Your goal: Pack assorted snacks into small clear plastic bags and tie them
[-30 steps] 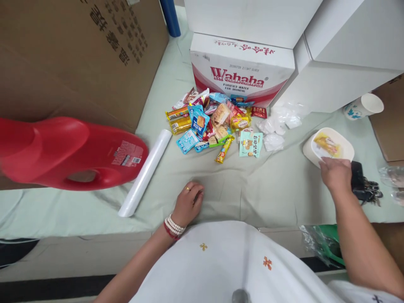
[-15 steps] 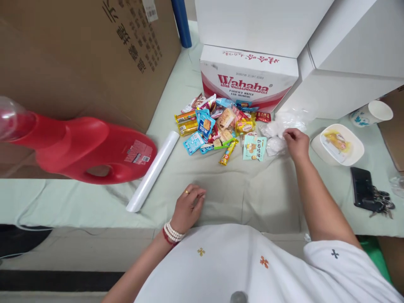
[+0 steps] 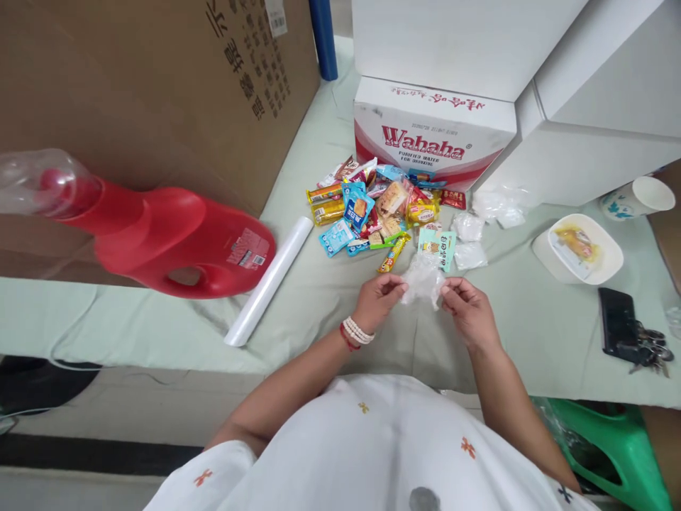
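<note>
My left hand and my right hand are raised a little above the pale green cloth, both pinched on a crumpled clear plastic bag stretched between them. Just beyond the bag lies a heap of colourful snack packets, with a teal packet nearest my hands. More clear bags lie to the right of the heap.
A red detergent jug lies on its side at left beside a white roll. Behind stand a brown carton, a Wahaha box and white boxes. At right are a white dish, paper cup, phone with keys, and green stool.
My right hand went from the dish to the clear bags, took one and drew it back toward me. My left hand lifted off the cloth and gripped the bag's other edge.
</note>
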Action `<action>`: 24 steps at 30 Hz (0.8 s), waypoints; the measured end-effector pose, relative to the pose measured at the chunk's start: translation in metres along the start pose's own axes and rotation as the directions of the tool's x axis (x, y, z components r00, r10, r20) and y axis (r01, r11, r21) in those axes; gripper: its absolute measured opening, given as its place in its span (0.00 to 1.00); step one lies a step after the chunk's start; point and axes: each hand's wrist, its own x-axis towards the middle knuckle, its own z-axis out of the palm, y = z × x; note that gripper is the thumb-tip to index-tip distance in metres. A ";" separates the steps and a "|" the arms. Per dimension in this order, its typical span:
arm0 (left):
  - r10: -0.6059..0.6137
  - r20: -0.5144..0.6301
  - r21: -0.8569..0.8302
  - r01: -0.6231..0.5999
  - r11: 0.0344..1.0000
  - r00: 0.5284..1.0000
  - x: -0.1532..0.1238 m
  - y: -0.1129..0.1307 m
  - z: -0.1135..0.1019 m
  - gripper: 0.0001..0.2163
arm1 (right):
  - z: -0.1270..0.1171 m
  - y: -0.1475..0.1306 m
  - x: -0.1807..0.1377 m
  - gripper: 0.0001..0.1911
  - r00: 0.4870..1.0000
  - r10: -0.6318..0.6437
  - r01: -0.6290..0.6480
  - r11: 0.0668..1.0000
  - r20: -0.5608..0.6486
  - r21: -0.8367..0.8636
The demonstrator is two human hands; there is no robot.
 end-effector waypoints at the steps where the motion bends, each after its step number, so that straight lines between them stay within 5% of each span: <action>1: -0.041 -0.044 -0.051 0.038 0.998 0.998 0.000 -0.001 -0.008 0.16 | -0.005 -0.003 0.003 0.17 1.000 0.016 -0.016 1.000 0.005 0.011; 6: -0.172 -0.186 -0.291 0.113 0.950 0.967 -0.008 0.002 -0.045 0.22 | -0.019 -0.005 0.017 0.19 0.995 0.069 -0.067 0.997 0.066 -0.040; 10: -0.158 -0.171 -0.226 0.117 0.967 0.973 -0.018 0.007 -0.058 0.23 | -0.012 -0.005 0.014 0.18 0.974 -0.184 0.147 0.956 -0.129 -0.252; 12: -0.098 -0.174 -0.109 0.079 0.991 0.980 -0.022 0.008 -0.057 0.23 | 0.002 -0.008 0.006 0.19 0.955 -0.265 0.213 0.925 -0.131 -0.314; 15: 0.030 -0.180 0.084 -0.015 0.996 0.983 -0.029 0.009 -0.049 0.21 | 0.037 -0.009 -0.004 0.22 0.986 -0.146 0.162 0.942 0.075 -0.294; 18: 0.097 -0.104 0.214 -0.073 0.974 0.990 -0.036 0.009 -0.039 0.19 | 0.069 -0.001 -0.004 0.23 0.963 0.034 0.005 0.990 0.267 -0.143; 21: 0.074 -0.061 0.191 -0.061 0.980 0.995 -0.037 0.008 -0.040 0.19 | 0.079 0.007 0.002 0.23 0.952 0.048 -0.027 0.997 0.301 -0.071; 24: 0.040 -0.196 0.062 -0.028 0.998 0.980 -0.031 0.004 -0.051 0.20 | 0.068 0.009 0.006 0.21 0.952 0.049 -0.013 0.993 0.303 -0.117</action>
